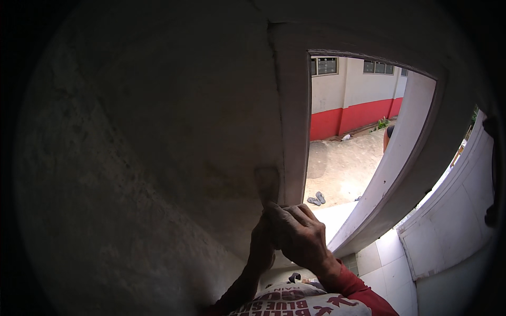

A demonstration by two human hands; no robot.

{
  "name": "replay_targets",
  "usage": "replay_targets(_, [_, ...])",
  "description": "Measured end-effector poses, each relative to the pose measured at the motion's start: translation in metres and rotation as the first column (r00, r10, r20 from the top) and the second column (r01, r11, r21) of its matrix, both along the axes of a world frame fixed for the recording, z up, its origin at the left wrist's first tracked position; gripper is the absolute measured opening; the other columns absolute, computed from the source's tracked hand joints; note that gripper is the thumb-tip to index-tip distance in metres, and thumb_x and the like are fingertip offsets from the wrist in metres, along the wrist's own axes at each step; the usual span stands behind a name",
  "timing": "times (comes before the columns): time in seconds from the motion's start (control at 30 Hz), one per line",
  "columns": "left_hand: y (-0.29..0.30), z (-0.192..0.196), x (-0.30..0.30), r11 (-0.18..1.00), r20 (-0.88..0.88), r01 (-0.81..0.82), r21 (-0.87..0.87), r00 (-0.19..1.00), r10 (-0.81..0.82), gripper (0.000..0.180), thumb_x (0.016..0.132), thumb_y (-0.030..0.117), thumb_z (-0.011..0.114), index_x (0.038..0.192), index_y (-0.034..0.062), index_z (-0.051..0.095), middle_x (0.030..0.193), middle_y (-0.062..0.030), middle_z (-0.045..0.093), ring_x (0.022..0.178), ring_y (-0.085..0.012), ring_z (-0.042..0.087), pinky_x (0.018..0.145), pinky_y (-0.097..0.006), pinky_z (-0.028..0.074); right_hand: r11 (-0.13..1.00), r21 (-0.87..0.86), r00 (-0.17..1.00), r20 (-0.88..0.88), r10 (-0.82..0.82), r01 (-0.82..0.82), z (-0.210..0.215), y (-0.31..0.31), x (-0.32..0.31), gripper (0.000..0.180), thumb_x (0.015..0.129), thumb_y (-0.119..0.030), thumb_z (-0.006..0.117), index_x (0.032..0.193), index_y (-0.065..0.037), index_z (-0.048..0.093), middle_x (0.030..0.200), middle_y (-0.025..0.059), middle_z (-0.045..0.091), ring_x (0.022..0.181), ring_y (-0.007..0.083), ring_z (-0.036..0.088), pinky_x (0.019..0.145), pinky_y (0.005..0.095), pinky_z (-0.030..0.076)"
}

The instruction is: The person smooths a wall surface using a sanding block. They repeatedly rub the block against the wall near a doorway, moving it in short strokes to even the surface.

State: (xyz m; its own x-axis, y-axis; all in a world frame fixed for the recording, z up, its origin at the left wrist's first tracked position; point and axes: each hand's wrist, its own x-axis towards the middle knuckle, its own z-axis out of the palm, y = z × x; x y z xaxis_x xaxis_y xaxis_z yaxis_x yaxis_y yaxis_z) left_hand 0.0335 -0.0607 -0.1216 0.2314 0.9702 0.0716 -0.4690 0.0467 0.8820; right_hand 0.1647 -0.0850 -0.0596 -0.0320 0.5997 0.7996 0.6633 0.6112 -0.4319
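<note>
Two hands, near: right hand [303, 234] curled closed on a flat scraper [267, 181]; left hand [260, 241] against it, hold hidden from me.
Scraper: at the grey wall [184, 131] (touching, I can't tell), left of the door frame [294, 131].
Outside, far: grey sandals [320, 197], then a red-and-white building [363, 115].

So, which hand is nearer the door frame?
Right: in view, the right hand overlaps the left side of the door frame; the left hand sits farther left, partly hidden.

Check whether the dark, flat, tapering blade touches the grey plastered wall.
Cannot tell: in the head view, the blade dimly overlaps the wall, hiding any gap.
</note>
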Motion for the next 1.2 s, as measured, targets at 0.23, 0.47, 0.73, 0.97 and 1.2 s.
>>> replay_targets(0.23, [-0.025,0.024,-0.008,0.996,-0.14,-0.065,-0.066,0.989,0.055,0.048,0.112,0.047,0.042,0.119,0.0037,0.061,0.079,-0.0058,0.062,0.055,-0.0105,0.056,0.047,-0.027,0.044,0.937,0.333,0.983,0.111,-0.146,0.102,0.001,0.036,0.017,0.049,0.076,0.002,0.079,0.124,-0.002,0.073,0.128,0.0162,0.064,0.115,0.0352,0.065,0.089,0.0413,0.06])
replay_targets(0.47, [-0.016,0.013,-0.006,0.995,-0.274,-0.064,0.08,0.958,0.084,0.042,0.113,0.039,0.042,0.12,0.0024,0.061,0.084,-0.0062,0.065,0.056,-0.011,0.056,0.05,-0.027,0.044,0.9,0.435,0.953,0.261,-0.155,0.027,0.002,0.053,0.009,0.05,0.074,-0.009,0.081,0.123,-0.006,0.075,0.141,0.0141,0.06,0.127,0.0346,0.06,0.101,0.0441,0.056])
replay_targets(0.73, [-0.017,0.016,-0.007,0.993,-0.324,0.017,-0.116,0.944,-0.054,0.031,0.112,0.031,0.047,0.111,0.0013,0.059,0.08,-0.0052,0.062,0.062,-0.0139,0.06,0.056,-0.032,0.049,0.879,0.475,0.909,0.345,-0.234,0.046,0.007,0.053,0.011,0.041,0.077,-0.013,0.079,0.117,-0.004,0.078,0.131,0.0167,0.066,0.111,0.0318,0.067,0.088,0.0404,0.06])
replay_targets(0.97, [-0.015,0.033,0.006,0.993,-0.349,-0.06,0.101,0.933,0.092,0.034,0.115,0.035,0.042,0.107,0.0051,0.058,0.062,-0.0001,0.054,0.043,-0.0079,0.046,0.04,-0.027,0.034,0.86,0.51,0.906,0.361,-0.221,0.006,0.012,0.059,0.016,0.036,0.078,-0.012,0.078,0.112,-0.002,0.078,0.129,0.0188,0.067,0.106,0.0296,0.069,0.082,0.0391,0.06])
replay_targets(1.2, [-0.02,0.04,0.004,0.999,-0.325,-0.013,-0.049,0.946,-0.004,0.035,0.115,0.036,0.041,0.105,0.006,0.057,0.06,-0.0001,0.052,0.043,-0.0085,0.047,0.04,-0.027,0.034,0.858,0.514,0.914,0.361,-0.184,-0.03,0.006,0.06,0.02,0.036,0.076,-0.012,0.08,0.11,-0.001,0.078,0.125,0.0194,0.068,0.1,0.0279,0.072,0.08,0.0372,0.06])
